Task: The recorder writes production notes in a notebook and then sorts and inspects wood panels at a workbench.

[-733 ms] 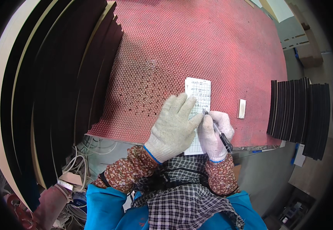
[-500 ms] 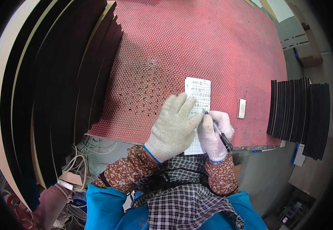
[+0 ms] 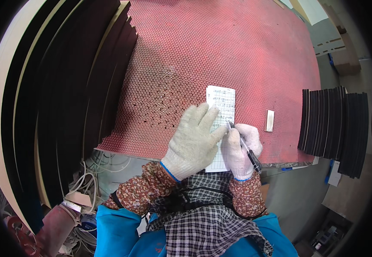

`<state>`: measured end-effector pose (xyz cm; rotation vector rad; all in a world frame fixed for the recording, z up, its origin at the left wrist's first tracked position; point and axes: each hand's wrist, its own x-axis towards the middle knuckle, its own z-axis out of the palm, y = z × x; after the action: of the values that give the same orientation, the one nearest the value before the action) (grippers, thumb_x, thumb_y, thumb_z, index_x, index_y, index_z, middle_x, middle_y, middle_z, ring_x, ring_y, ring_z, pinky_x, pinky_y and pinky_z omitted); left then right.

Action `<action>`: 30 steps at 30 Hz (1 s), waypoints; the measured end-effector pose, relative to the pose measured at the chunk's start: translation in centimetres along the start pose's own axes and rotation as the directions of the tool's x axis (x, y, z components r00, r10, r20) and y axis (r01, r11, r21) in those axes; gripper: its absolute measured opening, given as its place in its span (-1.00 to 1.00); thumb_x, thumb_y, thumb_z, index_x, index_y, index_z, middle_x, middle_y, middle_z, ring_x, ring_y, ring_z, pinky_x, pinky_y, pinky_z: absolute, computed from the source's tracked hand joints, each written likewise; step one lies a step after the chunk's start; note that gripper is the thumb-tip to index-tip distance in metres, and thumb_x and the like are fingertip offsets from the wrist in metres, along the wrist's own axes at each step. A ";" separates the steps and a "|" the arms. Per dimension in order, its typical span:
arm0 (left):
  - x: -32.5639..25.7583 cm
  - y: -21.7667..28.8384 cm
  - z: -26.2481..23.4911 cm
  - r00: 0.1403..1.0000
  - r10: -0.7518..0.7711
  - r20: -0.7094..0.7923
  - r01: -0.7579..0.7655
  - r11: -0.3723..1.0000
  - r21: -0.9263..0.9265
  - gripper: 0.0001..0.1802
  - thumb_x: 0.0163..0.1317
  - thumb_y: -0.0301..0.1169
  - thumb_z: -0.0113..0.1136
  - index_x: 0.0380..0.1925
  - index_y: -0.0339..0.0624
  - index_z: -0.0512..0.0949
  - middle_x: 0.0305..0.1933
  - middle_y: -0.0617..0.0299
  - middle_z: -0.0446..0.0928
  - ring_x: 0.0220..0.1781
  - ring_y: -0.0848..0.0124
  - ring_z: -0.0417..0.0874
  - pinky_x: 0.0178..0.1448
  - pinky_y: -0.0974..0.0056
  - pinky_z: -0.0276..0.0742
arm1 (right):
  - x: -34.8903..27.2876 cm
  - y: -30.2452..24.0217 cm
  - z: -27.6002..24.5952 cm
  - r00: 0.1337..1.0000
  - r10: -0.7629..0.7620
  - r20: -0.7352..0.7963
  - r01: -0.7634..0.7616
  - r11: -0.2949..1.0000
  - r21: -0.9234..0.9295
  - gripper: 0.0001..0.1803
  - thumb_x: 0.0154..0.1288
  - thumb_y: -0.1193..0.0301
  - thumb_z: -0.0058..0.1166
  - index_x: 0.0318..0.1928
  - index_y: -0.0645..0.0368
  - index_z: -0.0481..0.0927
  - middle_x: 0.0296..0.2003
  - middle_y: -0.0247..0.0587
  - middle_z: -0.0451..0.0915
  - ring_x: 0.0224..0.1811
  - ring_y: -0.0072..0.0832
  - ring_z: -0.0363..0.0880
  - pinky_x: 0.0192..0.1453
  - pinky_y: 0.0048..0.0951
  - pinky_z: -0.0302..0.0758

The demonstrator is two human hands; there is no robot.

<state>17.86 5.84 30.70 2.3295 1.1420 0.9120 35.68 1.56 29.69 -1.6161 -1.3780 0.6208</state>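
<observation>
A narrow white notepad point(image 3: 220, 98) with ruled lines and handwriting lies on the red perforated mat point(image 3: 220, 47), close to its near edge. My left hand point(image 3: 193, 141), in a white knitted glove, rests flat across the pad's left side with the fingers stretched out. In my right hand point(image 3: 241, 147), gloved too, a black and clear pen point(image 3: 252, 159) is pinched, its tip at the written lines just beside my left thumb. The pad's lower middle is partly covered by both hands.
Tall dark panels with pale edges point(image 3: 79, 73) stand along the left side. At the right is a stack of dark strips point(image 3: 327, 122). A small pale block point(image 3: 270, 121) lies on the mat right of the pad. White cables point(image 3: 92, 180) hang below the near left edge.
My right hand and the pen have shifted very slightly to the right on the page. My left hand stays in nearly the same place on the pad.
</observation>
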 end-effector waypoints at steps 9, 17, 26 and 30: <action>-0.2 0.4 0.0 0.994 0.039 -0.105 -0.041 0.999 -0.016 -0.56 -0.03 -0.52 0.32 -0.05 -0.18 0.74 0.25 -0.18 0.57 0.37 -0.18 0.53 0.47 -0.24 0.44 | 0.5 -0.1 0.2 0.998 -0.032 -0.060 0.037 0.995 0.093 -0.71 0.58 0.43 0.24 0.16 0.34 0.63 -0.21 -0.10 0.77 -0.23 -0.49 0.76 -0.12 -0.40 0.71; 1.2 10.0 -5.6 0.884 0.447 -0.139 -0.278 0.263 -0.924 -0.76 0.40 -0.52 0.08 -0.01 -0.30 0.63 0.17 -0.23 0.52 0.09 0.01 0.64 0.21 -0.01 0.60 | 0.6 -0.2 0.3 0.997 -0.076 -0.025 0.077 0.995 0.060 -0.72 0.61 0.39 0.19 0.16 0.31 0.65 -0.17 -0.04 0.79 -0.14 -0.41 0.78 -0.02 -0.33 0.71; 1.3 21.1 -3.8 0.632 0.632 -0.447 -0.177 -0.444 -0.878 -0.46 0.59 -0.01 0.19 0.03 -0.37 0.72 0.19 -0.27 0.62 0.24 -0.15 0.65 0.27 -0.12 0.60 | 0.5 0.8 0.6 1.000 0.025 0.008 -0.026 0.977 0.211 -0.68 0.63 0.37 0.14 0.15 0.40 0.63 -0.16 -0.07 0.79 -0.15 -0.48 0.74 -0.03 -0.38 0.69; 0.6 21.2 -3.8 0.631 0.632 -0.449 -0.195 -0.431 -0.881 -0.47 0.59 -0.01 0.19 0.03 -0.37 0.72 0.19 -0.27 0.63 0.24 -0.15 0.65 0.26 -0.12 0.60 | 0.6 1.5 0.6 1.000 -0.027 -0.011 0.028 0.983 0.182 -0.67 0.62 0.37 0.14 0.16 0.41 0.63 -0.16 -0.08 0.78 -0.16 -0.50 0.73 -0.03 -0.39 0.69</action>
<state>27.18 -6.01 46.08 1.1232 -0.9034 0.9693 36.11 2.31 28.19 -1.4498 -1.2960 0.7018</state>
